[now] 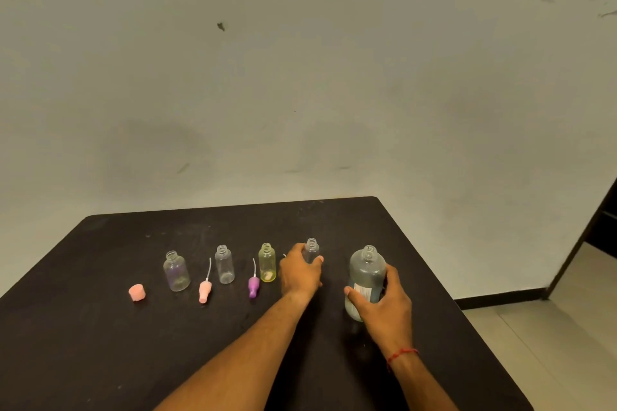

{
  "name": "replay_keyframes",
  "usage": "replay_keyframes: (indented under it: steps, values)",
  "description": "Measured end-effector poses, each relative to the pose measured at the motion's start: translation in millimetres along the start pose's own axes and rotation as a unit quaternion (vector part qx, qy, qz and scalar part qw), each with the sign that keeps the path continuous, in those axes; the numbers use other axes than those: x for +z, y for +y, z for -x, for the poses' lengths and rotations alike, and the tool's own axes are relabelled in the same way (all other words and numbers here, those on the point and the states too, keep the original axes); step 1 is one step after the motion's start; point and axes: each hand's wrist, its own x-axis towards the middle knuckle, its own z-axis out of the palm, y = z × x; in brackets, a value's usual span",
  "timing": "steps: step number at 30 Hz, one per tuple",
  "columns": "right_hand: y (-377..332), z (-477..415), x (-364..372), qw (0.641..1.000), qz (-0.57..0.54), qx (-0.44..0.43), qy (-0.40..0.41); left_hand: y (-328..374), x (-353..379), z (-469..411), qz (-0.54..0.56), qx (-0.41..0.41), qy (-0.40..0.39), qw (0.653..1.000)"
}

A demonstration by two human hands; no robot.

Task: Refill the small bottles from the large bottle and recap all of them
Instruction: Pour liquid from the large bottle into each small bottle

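Observation:
On the black table (133, 360) stands a row of uncapped small bottles: a clear wide one (176, 272), a clear slim one (224, 264) and a yellow one (267, 263). My left hand (299, 272) grips a fourth small clear bottle (312, 248) standing at the row's right end. My right hand (384, 307) grips the large uncapped bottle (365, 277), which stands upright with a label on its side. A pink cap (137, 293), a pink spray top (204, 290) and a purple spray top (253, 286) lie loose on the table.
The table's right edge (460, 310) drops to a tiled floor (551, 327). A plain wall (300, 77) rises behind the table's far edge. A dark doorway frame (587, 237) is at the far right.

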Motion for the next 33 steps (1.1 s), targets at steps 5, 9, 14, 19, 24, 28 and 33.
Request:
replay_keyframes:
  steps: [5, 9, 14, 19, 24, 28, 33]
  values:
    - [2, -3, -1, 1.0, 0.011, -0.003, -0.008, 3, -7, 5, 0.008, 0.039, -0.004, 0.999]
    - [-2, -6, 1, 1.0, 0.014, -0.014, -0.012, 4, -19, 10, 0.016, 0.092, -0.003, 0.996]
    - [-23, -14, 3, 0.998, 0.027, -0.061, -0.021, 4, -39, 14, 0.02, 0.152, 0.005, 0.988]
    - [-47, -25, 3, 0.987, 0.081, -0.122, -0.068, 9, -71, 18, -0.002, 0.197, 0.014, 0.98]
    - [-72, -33, 0, 0.968, 0.164, -0.167, -0.09, 12, -93, 20, -0.018, 0.212, 0.015, 0.977]
    - [-90, -36, -2, 0.949, 0.226, -0.195, -0.105, 12, -104, 24, -0.017, 0.221, 0.015, 0.975]
    - [-102, -37, -3, 0.935, 0.26, -0.209, -0.123, 14, -110, 31, -0.009, 0.236, 0.009, 0.972]
